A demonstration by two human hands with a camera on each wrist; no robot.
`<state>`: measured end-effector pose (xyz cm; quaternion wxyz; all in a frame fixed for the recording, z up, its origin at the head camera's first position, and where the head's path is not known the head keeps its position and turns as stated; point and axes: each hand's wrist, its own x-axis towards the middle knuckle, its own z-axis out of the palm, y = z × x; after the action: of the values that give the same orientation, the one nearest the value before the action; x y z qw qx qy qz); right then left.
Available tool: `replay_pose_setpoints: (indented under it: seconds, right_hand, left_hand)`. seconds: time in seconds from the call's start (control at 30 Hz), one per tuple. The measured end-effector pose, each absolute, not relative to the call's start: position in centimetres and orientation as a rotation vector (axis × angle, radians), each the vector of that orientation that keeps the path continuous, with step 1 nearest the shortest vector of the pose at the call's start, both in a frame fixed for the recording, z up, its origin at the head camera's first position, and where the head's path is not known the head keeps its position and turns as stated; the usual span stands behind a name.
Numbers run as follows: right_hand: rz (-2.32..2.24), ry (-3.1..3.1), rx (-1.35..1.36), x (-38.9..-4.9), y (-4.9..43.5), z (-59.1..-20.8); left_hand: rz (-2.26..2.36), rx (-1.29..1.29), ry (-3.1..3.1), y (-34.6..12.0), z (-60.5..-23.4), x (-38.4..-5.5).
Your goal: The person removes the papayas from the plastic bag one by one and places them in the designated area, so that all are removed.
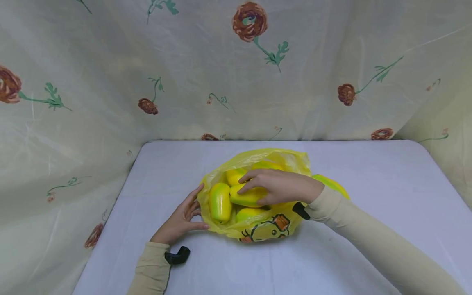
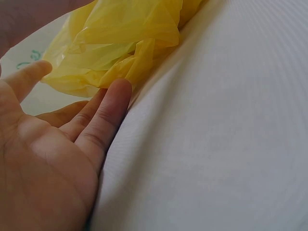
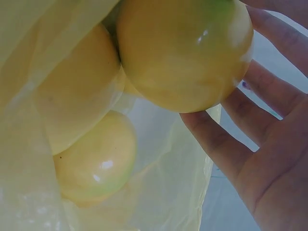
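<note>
- right hand has its fingers curled round a yellow-green fruit in the yellow bag's mouth
- left hand: fingers loosely spread, touching the bag
- another fruit sits right of it on the counter

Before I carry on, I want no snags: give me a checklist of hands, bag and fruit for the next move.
1. Right hand on gripped fruit: ok; fingers curve around it.
2. Mouth of the bag: ok; open.
3. Left hand at the bag: ok; touching its left side.
4. Table free of fruit: not ok; loose fruit lies right of the bag.
5. Fruit count inside: cannot tell; the right hand hides part.
</note>
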<state>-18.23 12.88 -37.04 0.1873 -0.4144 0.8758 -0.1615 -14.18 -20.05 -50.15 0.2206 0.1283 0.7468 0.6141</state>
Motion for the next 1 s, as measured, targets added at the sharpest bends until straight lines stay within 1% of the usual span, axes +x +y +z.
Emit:
replay_pose_setpoints:
  seconds: [0.27, 0.8, 1.0]
  right_hand:
    - [-0.486, 2.488, -1.149, -18.1, 13.3, -37.0]
    - [-0.582, 2.580, -1.240, -17.9, 15.1, -37.3]
    - [-0.673, 2.601, -1.200, -17.8, 15.9, -37.6]
  left_hand:
    - [1.697, 0.347, 2.065, -20.0, -50.0, -14.1]
    - [1.689, 0.368, 2.080, -20.1, -50.1, -14.1]
    - [1.686, 0.359, 2.084, -20.1, -50.1, -14.1]
